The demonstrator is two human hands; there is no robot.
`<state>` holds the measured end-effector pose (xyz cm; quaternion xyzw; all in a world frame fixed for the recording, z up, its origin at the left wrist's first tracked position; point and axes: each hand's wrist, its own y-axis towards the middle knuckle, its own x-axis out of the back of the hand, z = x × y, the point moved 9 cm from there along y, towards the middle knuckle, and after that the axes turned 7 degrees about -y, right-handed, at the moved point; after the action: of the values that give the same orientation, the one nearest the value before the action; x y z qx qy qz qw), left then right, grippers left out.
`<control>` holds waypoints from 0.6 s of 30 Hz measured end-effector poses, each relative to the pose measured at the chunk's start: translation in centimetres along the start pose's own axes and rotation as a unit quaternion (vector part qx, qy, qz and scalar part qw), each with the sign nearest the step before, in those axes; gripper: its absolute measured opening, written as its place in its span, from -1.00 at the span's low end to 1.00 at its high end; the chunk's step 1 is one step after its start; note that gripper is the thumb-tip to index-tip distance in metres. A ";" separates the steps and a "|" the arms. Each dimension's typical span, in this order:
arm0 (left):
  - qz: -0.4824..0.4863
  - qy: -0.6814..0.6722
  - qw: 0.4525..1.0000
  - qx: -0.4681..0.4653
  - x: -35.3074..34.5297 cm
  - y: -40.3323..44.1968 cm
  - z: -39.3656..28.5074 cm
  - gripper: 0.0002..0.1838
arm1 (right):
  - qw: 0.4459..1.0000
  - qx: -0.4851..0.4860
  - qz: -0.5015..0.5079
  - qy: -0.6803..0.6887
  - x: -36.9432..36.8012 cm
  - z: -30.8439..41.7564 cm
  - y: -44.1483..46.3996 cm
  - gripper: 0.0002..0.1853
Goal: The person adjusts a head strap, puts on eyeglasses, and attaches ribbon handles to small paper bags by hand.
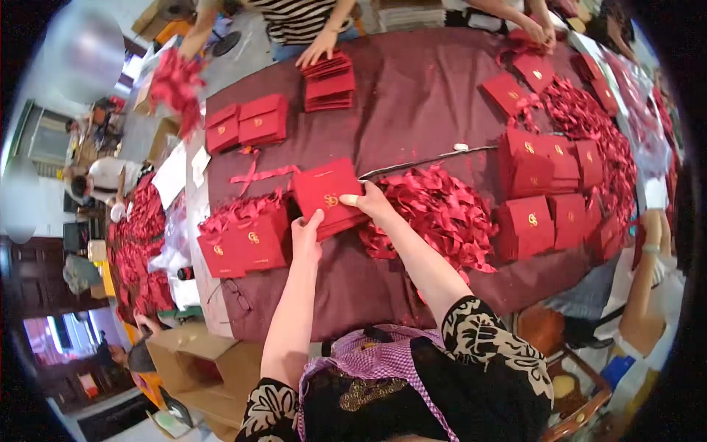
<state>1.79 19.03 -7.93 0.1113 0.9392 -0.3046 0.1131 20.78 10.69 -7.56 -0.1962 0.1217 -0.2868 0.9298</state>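
Both my hands hold a stack of red cards with gold print (324, 188) over the middle of the cloth-covered table. My left hand (308, 232) grips its lower left edge, thumb on top. On its right side is my right hand (366, 202), with the thumb across the front near the gold mark. A red ribbon (258, 175) lies just left of the stack. Below it at the left, more red cards (247, 247) stand with ribbons on them. A heap of red ribbons (442, 214) lies to the right of my right hand.
Red card stacks (261, 119) lie at the back left, others (534, 162) at the right. A person's hand (320, 48) touches a far stack (329, 85). Glasses (239, 295) lie near the front edge. A cardboard box (199, 353) stands at the lower left.
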 end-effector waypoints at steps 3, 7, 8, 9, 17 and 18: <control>0.036 -0.042 0.998 -0.022 -0.6 -1.1 -0.7 -0.39 | 0.999 0.025 0.032 0.026 -0.3 1.1 -1.3 -0.22; 0.082 -0.062 0.992 -0.075 -1.9 -5.8 -3.0 -0.39 | 0.995 0.021 0.082 0.043 -0.4 5.0 -4.7 -0.17; 0.093 -0.058 0.990 -0.090 -2.1 -7.3 -3.5 -0.37 | 0.990 0.029 0.115 0.074 -0.8 5.6 -5.4 -0.16; 0.089 -0.061 0.990 -0.092 -1.5 -8.3 -3.5 -0.37 | 0.989 0.048 0.134 0.050 -0.9 5.9 -6.3 -0.15; 0.135 0.299 0.915 -0.236 3.8 -17.2 -5.8 -0.13 | 0.951 0.214 0.212 -0.074 -4.1 5.1 -16.3 -0.23; 0.166 0.356 0.874 -0.287 3.5 -18.6 -6.4 -0.15 | 0.953 0.194 0.226 -0.057 -4.5 3.5 -17.0 -0.26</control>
<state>-7.65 8.70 6.33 0.3295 0.9296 0.0617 -0.1532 10.13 1.47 3.48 0.0049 0.0516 -0.0756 0.9958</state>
